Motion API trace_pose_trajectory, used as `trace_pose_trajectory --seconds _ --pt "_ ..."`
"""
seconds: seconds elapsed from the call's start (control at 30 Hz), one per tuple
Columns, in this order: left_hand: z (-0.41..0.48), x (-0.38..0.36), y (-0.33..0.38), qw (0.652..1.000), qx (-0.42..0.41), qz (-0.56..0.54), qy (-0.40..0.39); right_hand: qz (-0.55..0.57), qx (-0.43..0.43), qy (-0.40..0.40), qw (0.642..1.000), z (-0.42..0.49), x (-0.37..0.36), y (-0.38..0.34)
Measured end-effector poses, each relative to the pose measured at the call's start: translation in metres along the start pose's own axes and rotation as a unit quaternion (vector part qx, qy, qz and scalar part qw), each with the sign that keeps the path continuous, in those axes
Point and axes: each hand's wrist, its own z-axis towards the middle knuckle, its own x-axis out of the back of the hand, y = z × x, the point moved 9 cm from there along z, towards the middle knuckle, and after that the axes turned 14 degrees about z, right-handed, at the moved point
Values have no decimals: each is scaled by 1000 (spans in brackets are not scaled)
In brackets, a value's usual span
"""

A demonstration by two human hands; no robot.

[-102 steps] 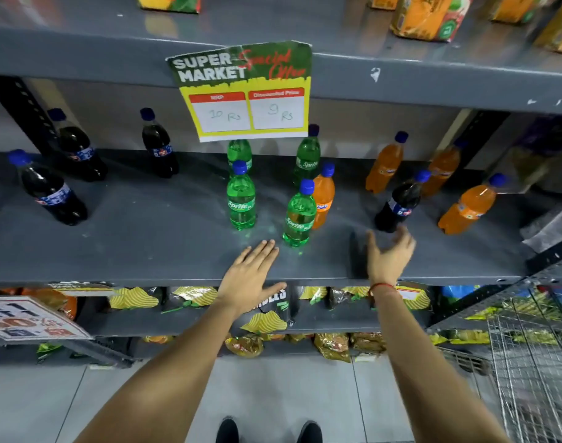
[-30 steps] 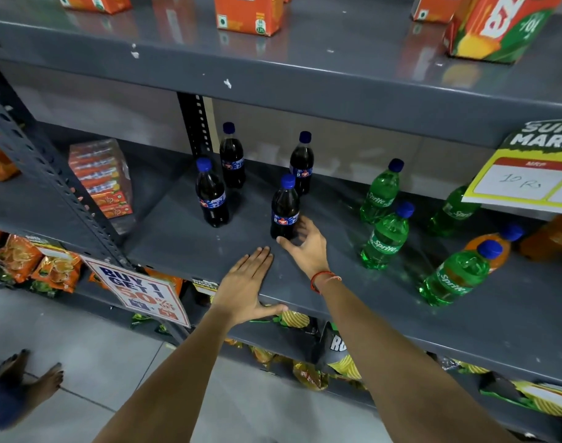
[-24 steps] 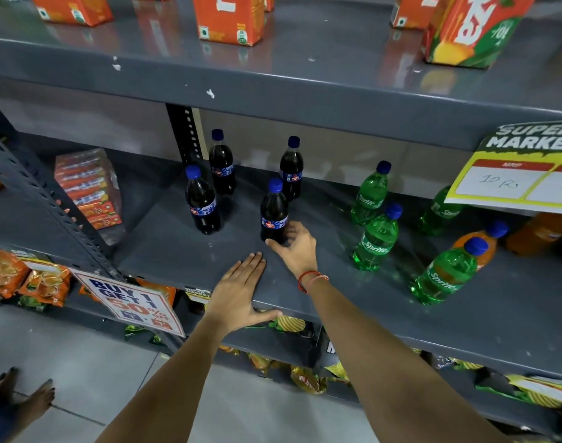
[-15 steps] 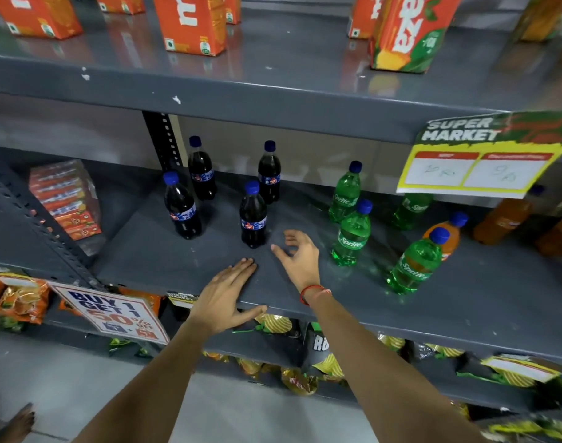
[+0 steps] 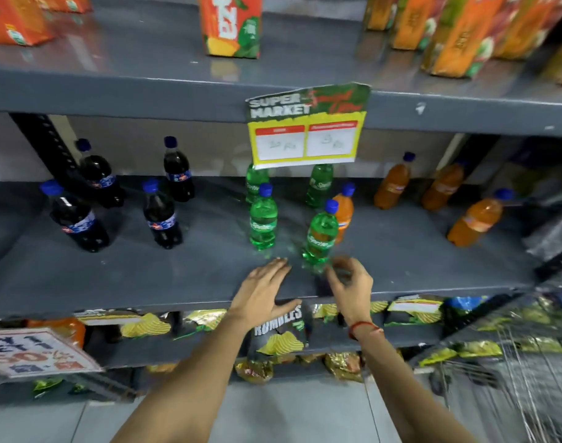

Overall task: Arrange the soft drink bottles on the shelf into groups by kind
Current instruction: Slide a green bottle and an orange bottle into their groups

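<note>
Several dark cola bottles (image 5: 161, 215) stand together at the left of the grey shelf (image 5: 177, 276). Several green Sprite bottles (image 5: 263, 219) stand in the middle, with one orange bottle (image 5: 344, 212) among them, right behind the front right Sprite bottle (image 5: 321, 236). Three more orange bottles (image 5: 474, 219) stand at the right. My left hand (image 5: 263, 290) lies flat and open on the shelf's front edge. My right hand (image 5: 350, 282) hovers just in front of the front right Sprite bottle, fingers curled and apart, holding nothing.
A price sign (image 5: 307, 126) hangs from the upper shelf and hides the tops of the back Sprite bottles. Juice cartons (image 5: 231, 24) stand on the upper shelf. Chip bags (image 5: 278, 334) fill the shelf below. A wire trolley (image 5: 529, 362) is at the lower right.
My right hand let go of the cola bottle at the left and moved right to the front Sprite bottle. My left hand slid right along the shelf edge. The view swung right.
</note>
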Motion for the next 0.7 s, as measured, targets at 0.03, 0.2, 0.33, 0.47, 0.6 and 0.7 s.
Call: trace_pose_trajectory --seconds 0.03,0.2,0.33,0.47,0.6,0.7 --pt "4 -6 7 1000 -2 17 -19 1 -8 13 1000 9 11 3" --pt "21 -25 28 993 7 96 -65 25 -67 28 997 61 33 15" --pt "25 -30 27 990 33 120 -71 -45 -82 -72 993 93 10 17" --pt "24 -30 26 991 31 110 -73 -52 -65 -103 991 99 -11 13" --pt "23 -32 28 992 39 94 -79 -16 -81 -87 993 100 -16 20" --pt "23 -31 28 992 42 90 -76 -10 -77 -84 993 101 -14 23"
